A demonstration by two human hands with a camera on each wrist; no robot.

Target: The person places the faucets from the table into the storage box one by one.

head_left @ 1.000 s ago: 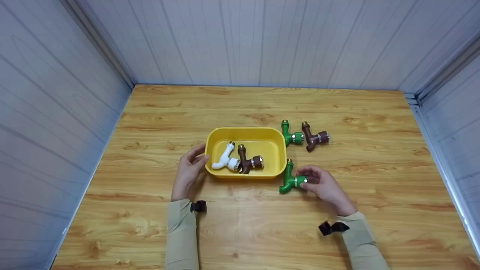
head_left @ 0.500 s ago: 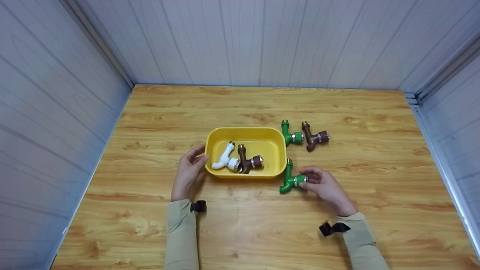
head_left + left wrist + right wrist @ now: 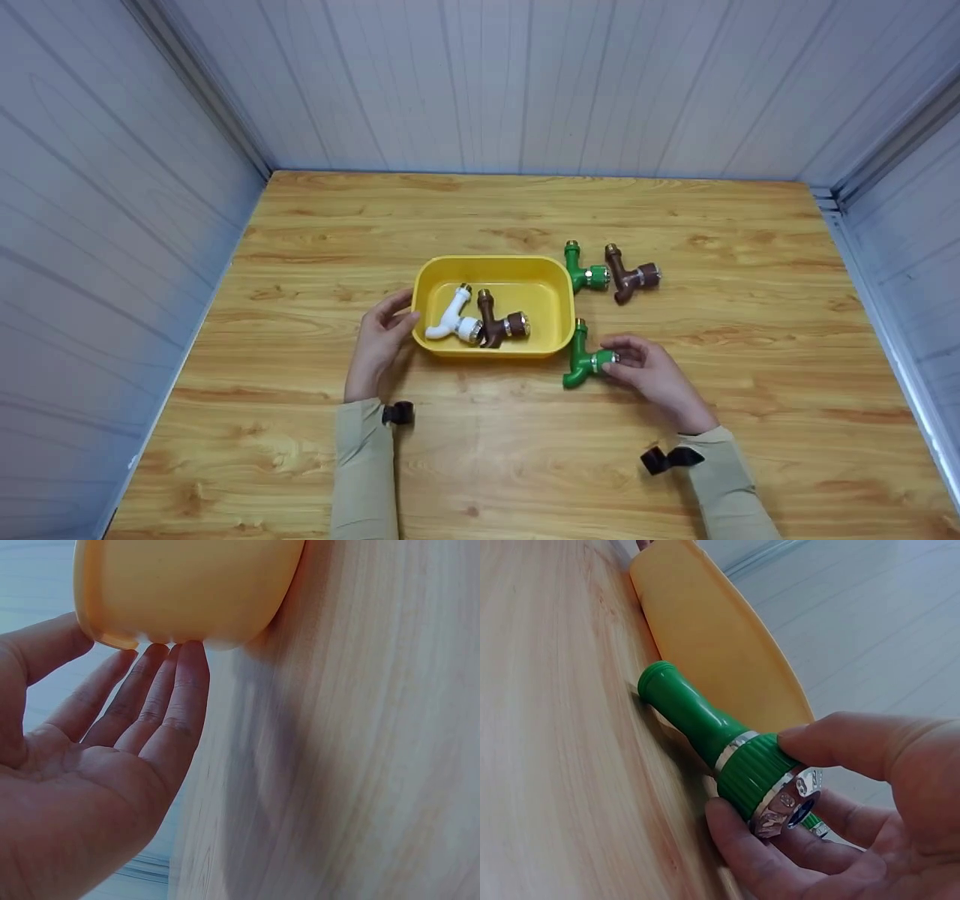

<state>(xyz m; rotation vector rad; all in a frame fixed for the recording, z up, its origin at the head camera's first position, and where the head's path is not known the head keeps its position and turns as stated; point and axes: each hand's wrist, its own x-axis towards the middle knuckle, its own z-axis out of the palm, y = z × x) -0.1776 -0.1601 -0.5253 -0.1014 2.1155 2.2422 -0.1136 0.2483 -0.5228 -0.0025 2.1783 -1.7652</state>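
A yellow plastic tub (image 3: 495,352) sits mid-table with a white tap (image 3: 450,319) and a brown tap (image 3: 495,328) lying in it. My left hand (image 3: 380,341) touches the tub's left end. In the left wrist view its nearly straight fingers (image 3: 176,709) rest against the outer wall, with the thumb by the rim. My right hand (image 3: 652,379) pinches the green ribbed knob of a green tap (image 3: 581,360) between thumb and fingers, beside the tub's front right corner. In the right wrist view this tap (image 3: 697,716) lies low by the tabletop; whether it touches is unclear.
A second green tap (image 3: 581,274) lies against the tub's back right corner, with another brown tap (image 3: 630,277) to its right. Pale panels (image 3: 480,90) wall the wood-grain table (image 3: 480,465) at the back and both sides.
The whole view has shifted very slightly. My right hand and the green tap have edged a little to the right; the left hand and tub stay the same.
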